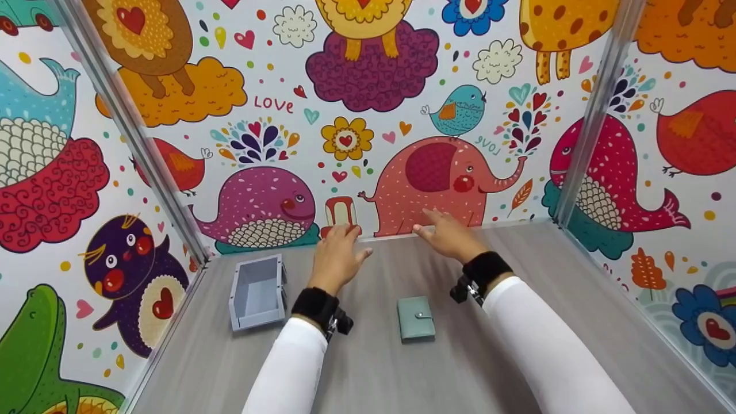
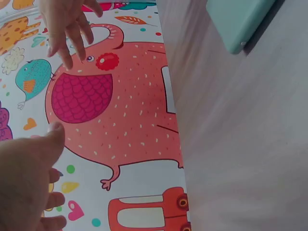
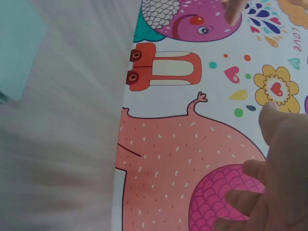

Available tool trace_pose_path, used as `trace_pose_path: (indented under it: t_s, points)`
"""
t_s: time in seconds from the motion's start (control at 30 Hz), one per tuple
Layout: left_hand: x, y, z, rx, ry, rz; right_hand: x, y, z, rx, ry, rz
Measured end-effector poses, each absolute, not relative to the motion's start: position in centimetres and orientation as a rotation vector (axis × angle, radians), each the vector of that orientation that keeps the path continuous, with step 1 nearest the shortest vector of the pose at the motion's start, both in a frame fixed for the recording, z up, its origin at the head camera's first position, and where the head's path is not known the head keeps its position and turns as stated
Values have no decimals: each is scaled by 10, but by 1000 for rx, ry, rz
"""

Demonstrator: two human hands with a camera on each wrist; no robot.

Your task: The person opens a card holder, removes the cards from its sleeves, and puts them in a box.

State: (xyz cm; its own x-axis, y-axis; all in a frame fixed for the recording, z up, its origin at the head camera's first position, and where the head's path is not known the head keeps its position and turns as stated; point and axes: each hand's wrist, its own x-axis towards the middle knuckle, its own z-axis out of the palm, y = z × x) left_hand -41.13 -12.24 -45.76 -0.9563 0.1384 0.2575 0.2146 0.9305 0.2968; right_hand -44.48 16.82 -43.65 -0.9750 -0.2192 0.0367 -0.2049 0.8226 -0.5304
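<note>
A mint-green wallet with a snap strap lies closed on the table. Its edge also shows at the top of the left wrist view and at the left of the right wrist view. My left hand hovers over the table beyond the wallet and to its left, fingers extended, holding nothing. To the right, my right hand is likewise raised with fingers spread and nothing in them. Neither hand touches the wallet. A grey-blue plastic bin stands left of the left hand.
The wood-grain table is enclosed by walls printed with cartoon animals, including an elephant at the back. Metal posts stand at the back corners. Black wrist straps with small cameras sit on both forearms.
</note>
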Motion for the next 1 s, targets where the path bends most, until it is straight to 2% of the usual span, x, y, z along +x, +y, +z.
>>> trace_pose_path:
  t_s: [0.47, 1.0]
  points:
    - [-368, -94, -498, -488, -2857, -537, -412, 163, -483, -351, 2874, -795]
    - [-353, -70, -531, -795, -2880, -349, -380, 153, -514, -393, 2929, -694]
